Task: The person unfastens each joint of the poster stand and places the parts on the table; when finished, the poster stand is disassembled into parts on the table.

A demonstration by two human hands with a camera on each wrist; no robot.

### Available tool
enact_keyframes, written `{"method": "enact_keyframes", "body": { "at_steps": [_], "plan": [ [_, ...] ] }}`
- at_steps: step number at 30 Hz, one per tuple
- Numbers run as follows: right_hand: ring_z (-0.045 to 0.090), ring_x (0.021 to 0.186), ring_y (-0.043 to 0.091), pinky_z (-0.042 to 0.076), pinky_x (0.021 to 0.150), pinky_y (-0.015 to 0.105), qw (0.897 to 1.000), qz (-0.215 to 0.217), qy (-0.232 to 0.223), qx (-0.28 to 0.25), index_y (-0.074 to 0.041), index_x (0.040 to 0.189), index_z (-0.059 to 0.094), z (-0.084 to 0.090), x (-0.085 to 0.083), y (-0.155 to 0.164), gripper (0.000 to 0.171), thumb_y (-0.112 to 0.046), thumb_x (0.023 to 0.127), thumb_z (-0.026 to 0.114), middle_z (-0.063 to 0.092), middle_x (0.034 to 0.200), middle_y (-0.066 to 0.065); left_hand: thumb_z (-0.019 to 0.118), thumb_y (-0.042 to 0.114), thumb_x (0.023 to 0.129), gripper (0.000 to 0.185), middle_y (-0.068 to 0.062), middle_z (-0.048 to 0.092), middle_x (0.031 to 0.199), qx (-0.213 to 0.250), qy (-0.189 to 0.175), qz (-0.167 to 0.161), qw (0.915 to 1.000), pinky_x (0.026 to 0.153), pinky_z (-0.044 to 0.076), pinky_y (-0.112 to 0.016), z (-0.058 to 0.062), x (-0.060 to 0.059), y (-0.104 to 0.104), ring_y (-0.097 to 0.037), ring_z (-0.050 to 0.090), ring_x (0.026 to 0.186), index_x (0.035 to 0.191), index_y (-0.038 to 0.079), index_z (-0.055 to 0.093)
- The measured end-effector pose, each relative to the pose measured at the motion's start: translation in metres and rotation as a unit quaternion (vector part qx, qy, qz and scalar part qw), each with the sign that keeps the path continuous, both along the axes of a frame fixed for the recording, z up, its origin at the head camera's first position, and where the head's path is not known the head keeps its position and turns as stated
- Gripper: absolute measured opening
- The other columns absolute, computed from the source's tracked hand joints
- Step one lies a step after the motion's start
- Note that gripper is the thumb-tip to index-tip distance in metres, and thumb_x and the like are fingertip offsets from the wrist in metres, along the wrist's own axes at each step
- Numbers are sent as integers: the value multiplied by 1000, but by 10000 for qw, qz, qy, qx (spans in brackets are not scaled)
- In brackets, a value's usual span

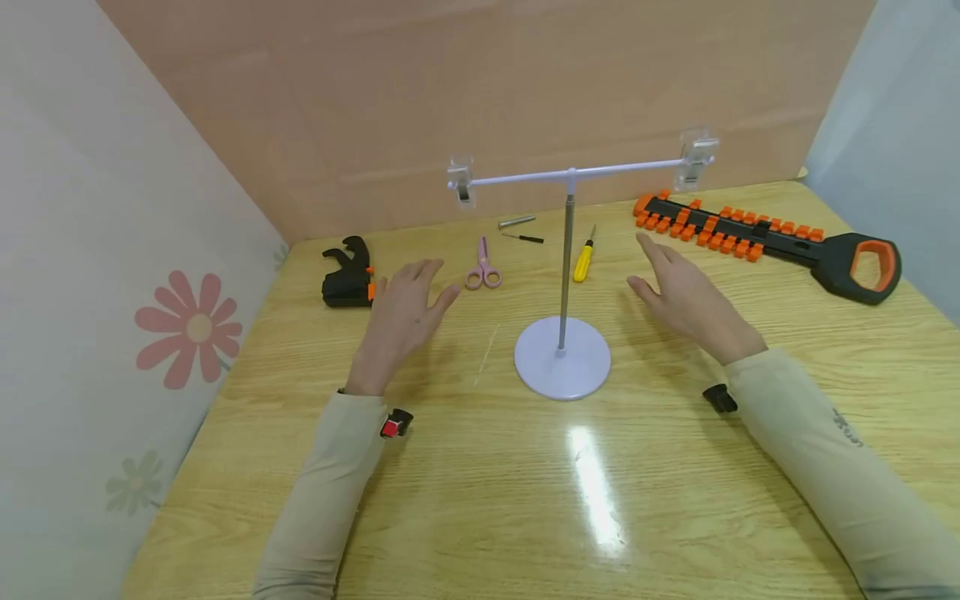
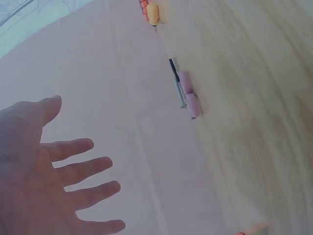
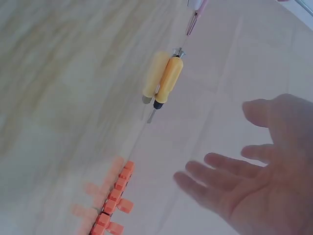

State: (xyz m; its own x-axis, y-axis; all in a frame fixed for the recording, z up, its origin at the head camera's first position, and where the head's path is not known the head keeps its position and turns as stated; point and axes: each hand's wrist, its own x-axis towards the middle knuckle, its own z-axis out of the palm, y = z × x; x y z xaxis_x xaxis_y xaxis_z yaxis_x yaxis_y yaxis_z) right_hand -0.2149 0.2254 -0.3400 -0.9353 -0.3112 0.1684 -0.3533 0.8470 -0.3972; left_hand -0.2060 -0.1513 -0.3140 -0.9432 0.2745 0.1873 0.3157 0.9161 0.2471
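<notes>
Left hand [image 1: 407, 315], palm down, fingers spread, nothing held; sits just beside a black-and-orange clamp [image 1: 347, 287], which is partly behind it; can't tell if they touch. Pink scissors [image 1: 483, 265] lie near its fingertips on the other side. Right hand [image 1: 688, 302]: fingers extended, thumb apart, nothing held, between the yellow screwdriver [image 1: 583, 262] and the long black strip with orange clips [image 1: 791, 242]. Between the 2 hands, a display stand [image 1: 566, 275] stands upright on its round white base [image 1: 540, 367], 1 pole, 1 crossbar [image 1: 517, 177], 2 clear clips, 1 per end. Behind it, toward the back wall: bolt [image 1: 517, 222] plus small black screwdriver [image 1: 531, 240], side by side. All on a wood-grain table [image 1: 480, 475]. Both sleeves beige.
</notes>
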Motion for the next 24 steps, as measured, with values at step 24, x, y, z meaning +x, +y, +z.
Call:
{"method": "enact_keyframes", "body": {
  "at_steps": [24],
  "plan": [
    [50, 100, 38, 45, 82, 51, 9776, 702, 1228, -1558, 14, 128, 38, 2, -2, -35, 35, -8, 102, 39, 46, 116, 28, 66, 39, 87, 59, -9, 53, 121, 2261, 1502, -921, 9580, 93, 40, -37, 41, 11, 22, -24, 47, 111, 131, 5, 47]
  ]
}}
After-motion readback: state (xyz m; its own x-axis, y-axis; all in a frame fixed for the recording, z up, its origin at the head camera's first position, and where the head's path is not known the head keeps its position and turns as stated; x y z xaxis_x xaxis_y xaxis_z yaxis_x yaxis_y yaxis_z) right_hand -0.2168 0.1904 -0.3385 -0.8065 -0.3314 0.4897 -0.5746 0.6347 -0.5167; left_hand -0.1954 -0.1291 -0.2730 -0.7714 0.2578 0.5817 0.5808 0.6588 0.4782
